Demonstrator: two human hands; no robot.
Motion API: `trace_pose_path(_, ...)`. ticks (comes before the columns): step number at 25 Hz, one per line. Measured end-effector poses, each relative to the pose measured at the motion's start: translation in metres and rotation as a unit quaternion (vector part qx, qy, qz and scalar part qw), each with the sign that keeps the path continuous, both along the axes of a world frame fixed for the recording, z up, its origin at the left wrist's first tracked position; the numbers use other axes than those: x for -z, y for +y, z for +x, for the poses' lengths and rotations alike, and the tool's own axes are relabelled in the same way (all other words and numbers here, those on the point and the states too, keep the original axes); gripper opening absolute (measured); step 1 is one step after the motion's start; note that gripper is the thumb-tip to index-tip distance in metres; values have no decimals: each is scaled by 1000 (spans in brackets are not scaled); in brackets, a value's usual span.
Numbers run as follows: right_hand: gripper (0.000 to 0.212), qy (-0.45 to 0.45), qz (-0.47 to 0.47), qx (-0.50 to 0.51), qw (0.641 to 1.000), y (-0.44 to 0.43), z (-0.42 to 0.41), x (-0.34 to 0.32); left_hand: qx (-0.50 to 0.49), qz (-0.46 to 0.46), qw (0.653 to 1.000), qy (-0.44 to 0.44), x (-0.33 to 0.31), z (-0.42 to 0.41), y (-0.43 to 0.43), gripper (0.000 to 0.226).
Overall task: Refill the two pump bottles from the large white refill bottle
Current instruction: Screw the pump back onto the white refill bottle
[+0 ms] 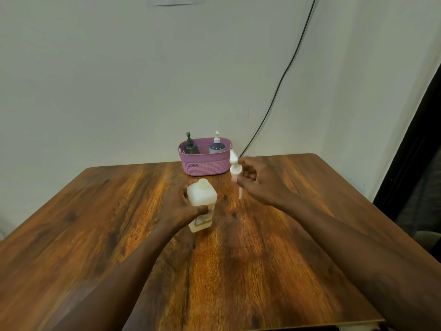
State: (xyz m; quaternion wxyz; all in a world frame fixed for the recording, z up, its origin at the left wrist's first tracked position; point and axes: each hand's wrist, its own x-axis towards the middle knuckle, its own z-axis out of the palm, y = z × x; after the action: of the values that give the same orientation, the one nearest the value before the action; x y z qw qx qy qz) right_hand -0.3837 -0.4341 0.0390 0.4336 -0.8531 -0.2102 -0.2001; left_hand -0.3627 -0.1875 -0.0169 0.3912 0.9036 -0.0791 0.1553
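The left hand (181,206) gripped the large white refill bottle (201,204), which stood upright on the wooden counter (95,235) near its middle, its neck uncapped. The right hand (253,185) pinched a white pump head (235,168) with its dip tube hanging, just right of the bottle. Behind them, at the far edge, a pink basket (205,163) held a dark pump bottle (191,145) and a bluish pump bottle (216,144). A black cable (286,70) ran down the wall.
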Motion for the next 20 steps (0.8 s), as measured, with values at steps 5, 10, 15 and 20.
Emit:
trace_pose_path(5, 36, -30, 232, -14, 972, 17, -5, -42, -21, 42, 999, 22, 1, 1, -7, 83)
trace_pose_path(10, 37, -56, 244, -28, 968, 20, -5, -52, -26, 57, 998, 26, -1, 2, -15, 80)
trace_pose_path(15, 35, -30, 263, -36, 964, 18, -5, -52, -1, 23, 1000, 19, -1, -3, -16, 81)
trace_pose_path(20, 34, 12, 272, -48, 961, 18, -8, -45, 18, 22, 999, 15, -4, -8, -14, 81)
